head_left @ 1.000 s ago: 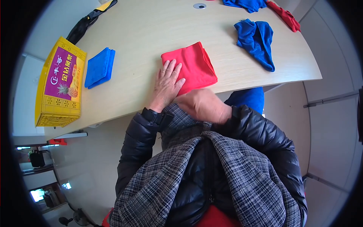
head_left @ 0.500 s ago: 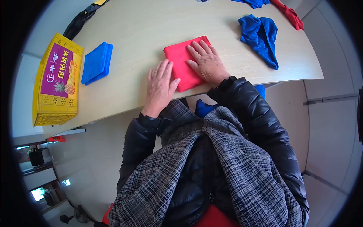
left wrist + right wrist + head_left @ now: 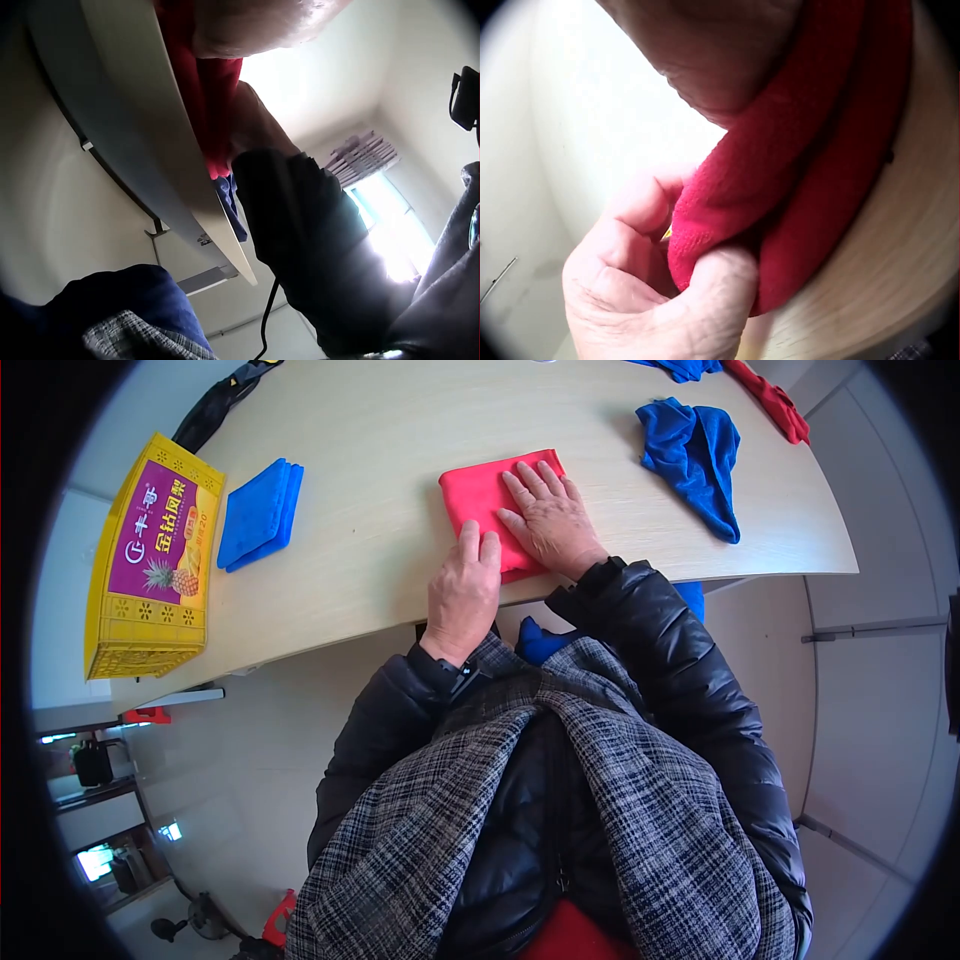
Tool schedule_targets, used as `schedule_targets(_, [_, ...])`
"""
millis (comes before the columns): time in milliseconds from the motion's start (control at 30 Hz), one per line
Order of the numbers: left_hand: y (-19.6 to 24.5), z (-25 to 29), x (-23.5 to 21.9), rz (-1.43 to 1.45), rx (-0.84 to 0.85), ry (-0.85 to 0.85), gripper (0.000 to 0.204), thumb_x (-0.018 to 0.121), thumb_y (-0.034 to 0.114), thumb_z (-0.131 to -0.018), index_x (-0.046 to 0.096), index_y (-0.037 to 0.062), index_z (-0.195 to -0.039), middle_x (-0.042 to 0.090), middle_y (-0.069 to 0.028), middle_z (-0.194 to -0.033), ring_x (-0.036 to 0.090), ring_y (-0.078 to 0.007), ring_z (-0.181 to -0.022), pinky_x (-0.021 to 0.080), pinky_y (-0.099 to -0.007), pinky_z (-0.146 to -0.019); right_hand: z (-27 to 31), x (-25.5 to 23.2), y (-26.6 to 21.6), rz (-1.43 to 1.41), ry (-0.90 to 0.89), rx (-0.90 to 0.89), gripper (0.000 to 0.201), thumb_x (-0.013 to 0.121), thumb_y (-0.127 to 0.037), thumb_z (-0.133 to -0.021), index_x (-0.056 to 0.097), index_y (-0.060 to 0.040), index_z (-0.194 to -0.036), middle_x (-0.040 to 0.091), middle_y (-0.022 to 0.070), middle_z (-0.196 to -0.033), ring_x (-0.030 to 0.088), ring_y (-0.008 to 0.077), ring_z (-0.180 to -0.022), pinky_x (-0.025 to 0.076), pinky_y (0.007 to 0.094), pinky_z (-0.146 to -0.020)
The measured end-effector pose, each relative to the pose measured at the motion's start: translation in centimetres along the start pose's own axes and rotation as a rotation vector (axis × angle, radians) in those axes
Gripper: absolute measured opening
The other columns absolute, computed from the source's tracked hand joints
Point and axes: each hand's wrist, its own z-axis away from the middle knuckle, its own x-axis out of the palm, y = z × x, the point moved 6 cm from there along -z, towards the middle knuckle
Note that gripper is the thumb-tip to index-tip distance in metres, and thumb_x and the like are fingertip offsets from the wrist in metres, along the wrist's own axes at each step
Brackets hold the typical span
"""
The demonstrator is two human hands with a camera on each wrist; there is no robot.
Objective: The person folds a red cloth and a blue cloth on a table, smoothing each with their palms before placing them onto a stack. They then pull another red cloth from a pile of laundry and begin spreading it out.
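A folded red cloth (image 3: 475, 490) lies near the front edge of the table. My left hand (image 3: 465, 595) pinches its near left edge. In the right wrist view the thumb of the left hand (image 3: 630, 300) is tucked between the cloth's thick layers, with curled fingers on the outer side. My right hand (image 3: 553, 523) rests on the right part of the cloth with its fingers spread. The left wrist view catches the red cloth (image 3: 217, 105) at the table edge, mostly behind a hand.
A folded blue cloth (image 3: 258, 515) lies to the left beside a yellow carton (image 3: 150, 615) with a pineapple picture. On the right is a crumpled blue cloth (image 3: 690, 460). Another red cloth (image 3: 768, 400) and blue cloth (image 3: 690, 368) lie at the far right, a black strap (image 3: 215, 410) far left.
The right hand came up from the table's edge onto the red cloth and stayed there. The left hand, lying flat at the cloth's left side before, moved right and now pinches its near edge.
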Motion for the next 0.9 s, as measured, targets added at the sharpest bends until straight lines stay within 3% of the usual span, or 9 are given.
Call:
schedule_targets(133, [0.1,-0.4,0.8,-0.133,0.019,-0.114,0.041,0.064,0.007,-0.085,0.059,-0.0008,-0.124,0.055,-0.0196,-0.131,0.067,-0.0263,-0.094,0.058,-0.0350,-0.078,0.0,-0.1,0.1,0.004,-0.001,0.007,0.060,0.042,-0.048,-0.104,0.041,-0.0127,-0.153,0.038,0.0140,-0.158,0.030,0.0355,-0.148,0.023,0.0503,-0.121])
schedule_targets(267, [-0.2,0.6,0.3,-0.220,0.137,-0.131,0.046,0.059,0.005,-0.085,0.057,-0.0039,-0.130,0.054,-0.0213,-0.137,0.066,-0.0236,-0.089,0.058,-0.0322,-0.077,0.1,-0.3,0.3,-0.003,-0.013,0.023,0.060,0.041,-0.048,-0.104,0.041,-0.0129,-0.153,0.037,0.0139,-0.159,0.030,0.0354,-0.149,0.024,0.0510,-0.120])
schedule_targets(367, [0.0,1.1,0.2,-0.411,0.221,-0.241,0.054,0.059,0.006,-0.085,0.052,-0.0073,-0.137,0.051,-0.0239,-0.142,0.066,-0.0231,-0.087,0.058,-0.0305,-0.077,0.4,-0.4,0.5,-0.031,-0.027,0.045,0.060,0.041,-0.048,-0.104,0.040,-0.0131,-0.153,0.037,0.0138,-0.159,0.029,0.0353,-0.149,0.025,0.0514,-0.120])
schedule_targets(533, [0.0,2.1,0.4,-0.459,0.262,-0.176,0.057,0.058,0.005,-0.085,0.049,-0.0080,-0.140,0.049,-0.0262,-0.145,0.065,-0.0228,-0.085,0.058,-0.0306,-0.077,0.4,-0.5,0.5,0.002,-0.022,0.064,0.060,0.041,-0.048,-0.104,0.040,-0.0133,-0.153,0.037,0.0137,-0.160,0.029,0.0344,-0.150,0.026,0.0517,-0.119])
schedule_targets(800, [-2.0,2.5,-0.8,-0.113,0.083,-0.233,0.050,0.056,0.002,-0.087,0.051,-0.0074,-0.137,0.050,-0.0234,-0.144,0.068,-0.0300,-0.096,0.058,-0.0362,-0.082,0.6,-0.6,0.4,0.008,-0.012,0.062,0.060,0.041,-0.048,-0.104,0.040,-0.0132,-0.153,0.037,0.0134,-0.160,0.029,0.0335,-0.150,0.027,0.0514,-0.119])
schedule_targets(900, [-4.9,1.9,-2.8,0.025,-0.039,-0.105,0.046,0.054,0.001,-0.089,0.053,-0.0055,-0.135,0.054,-0.0206,-0.142,0.067,-0.0347,-0.104,0.058,-0.0392,-0.085,0.7,-0.5,0.3,0.015,-0.021,0.056,0.060,0.041,-0.048,-0.104,0.040,-0.0130,-0.153,0.037,0.0134,-0.160,0.029,0.0335,-0.149,0.028,0.0512,-0.118])
